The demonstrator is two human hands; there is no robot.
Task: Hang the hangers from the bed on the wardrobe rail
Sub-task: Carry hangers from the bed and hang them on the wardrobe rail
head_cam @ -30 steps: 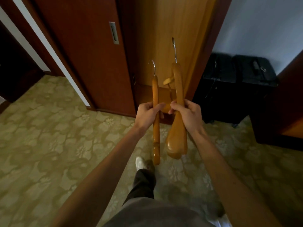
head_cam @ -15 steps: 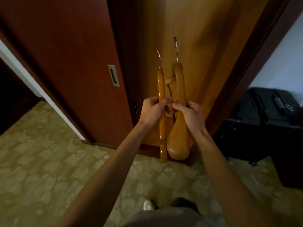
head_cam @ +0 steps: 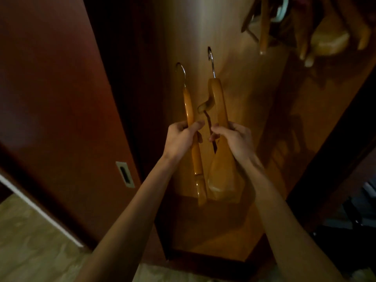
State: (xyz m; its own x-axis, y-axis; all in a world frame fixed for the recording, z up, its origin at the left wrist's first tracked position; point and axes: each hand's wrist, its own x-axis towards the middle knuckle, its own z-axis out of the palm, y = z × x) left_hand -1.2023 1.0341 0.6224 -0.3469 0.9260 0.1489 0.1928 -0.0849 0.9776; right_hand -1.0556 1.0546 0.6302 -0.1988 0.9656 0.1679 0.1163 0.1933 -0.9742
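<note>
At about 8 o'clock lies the carpet (head_cam: pixel 24 241), pale with a flower pattern. Above it, from 9 to 11 o'clock, stands a dark red sliding door (head_cam: pixel 50 98). A small metal pull (head_cam: pixel 125 174) sits in the door near its right edge.

Near the middle, the left hand (head_cam: pixel 180 138) is wrapped around a thin wooden hanger (head_cam: pixel 193 147). The fingers are curled tight on the wood and the thumb presses across the front. This hanger stands upright, with its metal hook (head_cam: pixel 181 72) at the top, toward 12 o'clock.

Just beside it, at about 1 o'clock from the left hand, the right hand (head_cam: pixel 236 139) is closed on a thick wooden hanger (head_cam: pixel 220 159). This one is wide and round at the bottom. Its hook (head_cam: pixel 211 60) also points up and reaches higher than the other hook. A small wooden piece (head_cam: pixel 205 105) sticks out on its left side, with a thin dark strip hanging below it. The two hangers are close together but do not touch.

Behind both hands is the open wardrobe (head_cam: pixel 284 139), with light brown wood inside. At about 1 o'clock, in the top corner, more hangers (head_cam: pixel 325 41) hang down. What they hang from is out of view.

At 4 o'clock something black (head_cam: pixel 358 210) sits in the dark; what it is cannot be told.
</note>
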